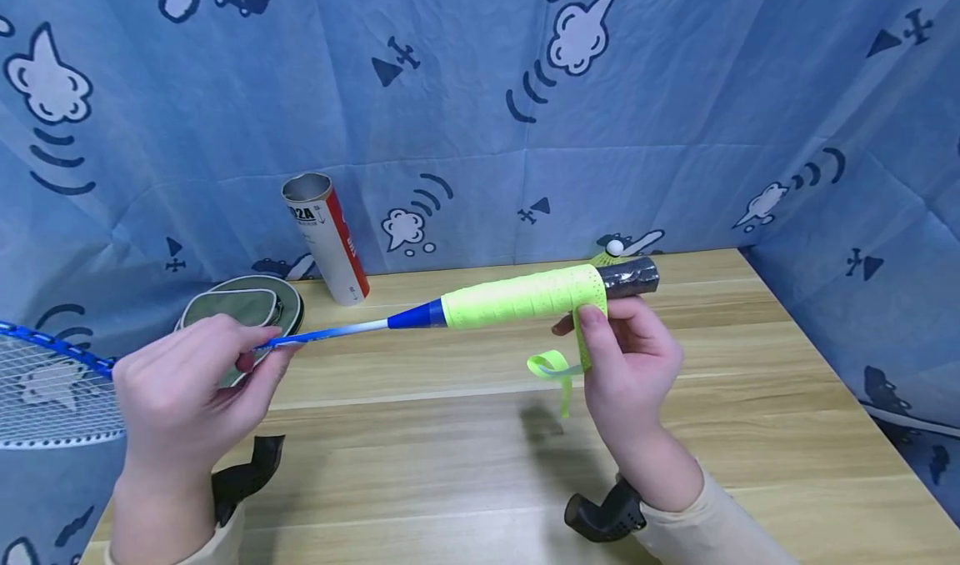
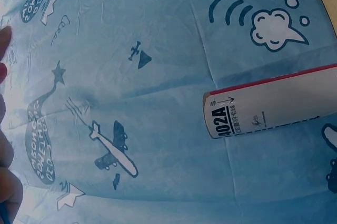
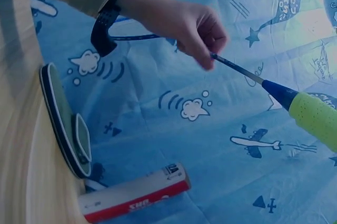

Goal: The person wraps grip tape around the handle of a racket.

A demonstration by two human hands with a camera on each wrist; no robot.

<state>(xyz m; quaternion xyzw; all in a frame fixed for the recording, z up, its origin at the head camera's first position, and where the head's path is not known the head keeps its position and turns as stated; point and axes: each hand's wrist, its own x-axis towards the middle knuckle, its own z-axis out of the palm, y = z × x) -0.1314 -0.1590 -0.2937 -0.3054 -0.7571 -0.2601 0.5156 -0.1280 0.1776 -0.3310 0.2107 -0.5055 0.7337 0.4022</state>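
A blue badminton racket (image 1: pixel 337 332) is held level above the table, its strung head at the far left. My left hand (image 1: pixel 197 375) pinches the shaft between thumb and fingers, also seen as the left hand (image 3: pixel 192 29) in the right wrist view. Bright yellow-green grip tape (image 1: pixel 517 298) is wound round most of the handle. The black handle end (image 1: pixel 630 277) is bare of tape. Just below it, my right hand (image 1: pixel 633 373) pinches the tape where it leaves the handle. A loose tape tail (image 1: pixel 553 365) curls down beside the thumb.
On the wooden table (image 1: pixel 450 482), a shuttlecock tube (image 1: pixel 327 240) stands upright at the back. A green round-edged case (image 1: pixel 240 298) lies behind my left hand. A shuttlecock (image 1: pixel 613 250) sits at the back edge, partly hidden by the handle. Blue patterned cloth (image 1: pixel 465 90) hangs behind.
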